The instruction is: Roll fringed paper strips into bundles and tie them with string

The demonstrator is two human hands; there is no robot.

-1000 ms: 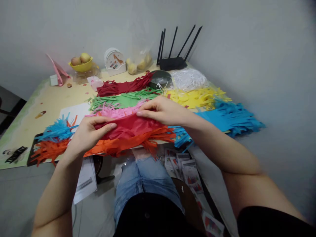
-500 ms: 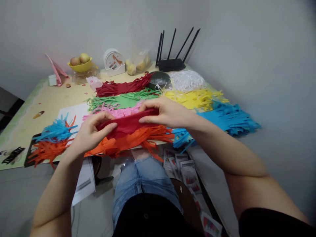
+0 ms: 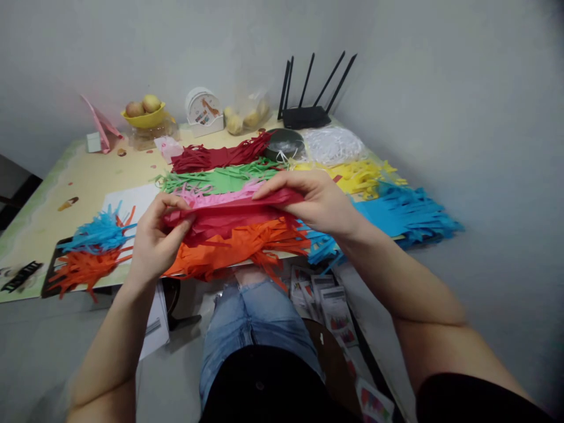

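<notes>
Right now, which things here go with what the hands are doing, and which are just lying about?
Seem part of the work:
red sheet, held by the left hand and right hand
orange fringed bundle
pink fringed bundle
green fringed bundle
yellow fringed bundle
large blue fringed bundle

Seem just lying about:
black router
yellow fruit bowl
giraffe-decorated holder
pink stand

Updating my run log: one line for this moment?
left grip: red paper | right grip: same red paper | on table: orange fringed paper
</notes>
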